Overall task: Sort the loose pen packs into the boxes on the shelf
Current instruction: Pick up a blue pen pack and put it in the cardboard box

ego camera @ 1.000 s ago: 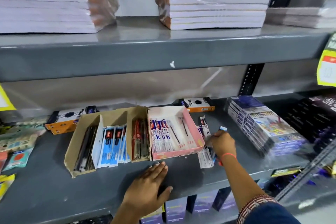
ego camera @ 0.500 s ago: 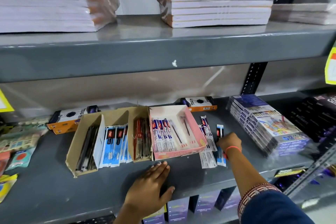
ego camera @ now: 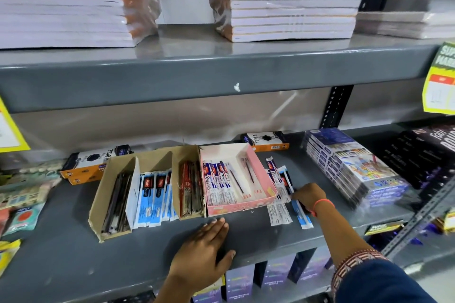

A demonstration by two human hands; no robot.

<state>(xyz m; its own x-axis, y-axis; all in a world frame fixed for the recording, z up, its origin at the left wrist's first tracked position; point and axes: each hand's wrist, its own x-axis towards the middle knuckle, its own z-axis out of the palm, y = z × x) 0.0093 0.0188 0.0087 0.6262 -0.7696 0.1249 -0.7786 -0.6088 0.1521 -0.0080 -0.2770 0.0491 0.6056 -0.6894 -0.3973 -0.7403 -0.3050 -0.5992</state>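
Observation:
On the grey shelf [ego camera: 73, 261] stand a brown cardboard box [ego camera: 98, 204] with black, blue and red pen packs in its sections, and a pink box [ego camera: 261, 170] holding white-and-blue packs. Loose pen packs [ego camera: 279, 213] lie on the shelf just right of the pink box. My right hand [ego camera: 309, 195] rests on these, its fingers pinching a blue-ended pen pack [ego camera: 301, 216] that lies flat on the shelf. My left hand [ego camera: 204, 251] lies palm down on the shelf front, below the pink box, holding nothing.
A stack of colour-pencil boxes [ego camera: 354, 167] sits right of the loose packs, with dark boxes [ego camera: 428, 155] beyond. Orange-and-black boxes [ego camera: 91, 162] lie behind the cardboard box. Blister packs [ego camera: 22, 216] lie at the far left. Notebook stacks [ego camera: 290, 0] fill the upper shelf.
My right hand has shifted a little right and toward me along the loose packs, and its fingers now close on the blue-ended pack. My left hand has stayed flat on the shelf.

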